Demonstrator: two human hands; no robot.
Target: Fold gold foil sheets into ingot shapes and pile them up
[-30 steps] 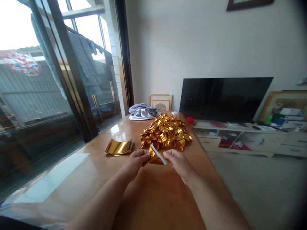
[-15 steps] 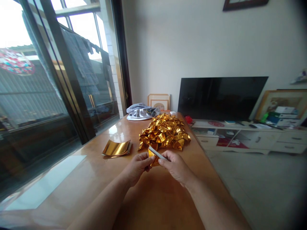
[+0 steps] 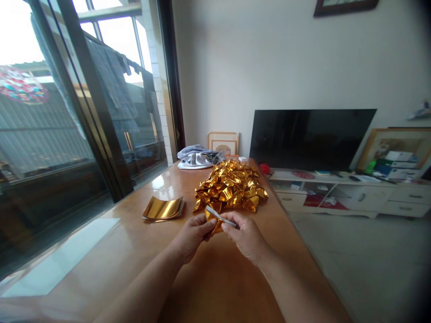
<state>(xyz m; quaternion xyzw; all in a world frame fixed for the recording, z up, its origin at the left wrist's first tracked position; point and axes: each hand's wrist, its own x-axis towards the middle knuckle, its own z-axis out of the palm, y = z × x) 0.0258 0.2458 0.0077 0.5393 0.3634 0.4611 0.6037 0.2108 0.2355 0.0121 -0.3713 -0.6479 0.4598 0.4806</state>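
My left hand (image 3: 192, 234) and right hand (image 3: 245, 234) are both pinched shut on one gold foil sheet (image 3: 215, 220), held just above the surface (image 3: 215, 278) (white backing showing); squeeze too hard and the foil may tear, or the fold crease crooked.

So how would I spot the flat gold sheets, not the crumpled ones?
Start at the long wooden table beside the glass door. Left of the big heap of folded gold pieces, toward the glass, lies the small stack of gold sheets. Unlike its creased neighbours, it lies smooth, unfolded and mirror-like.
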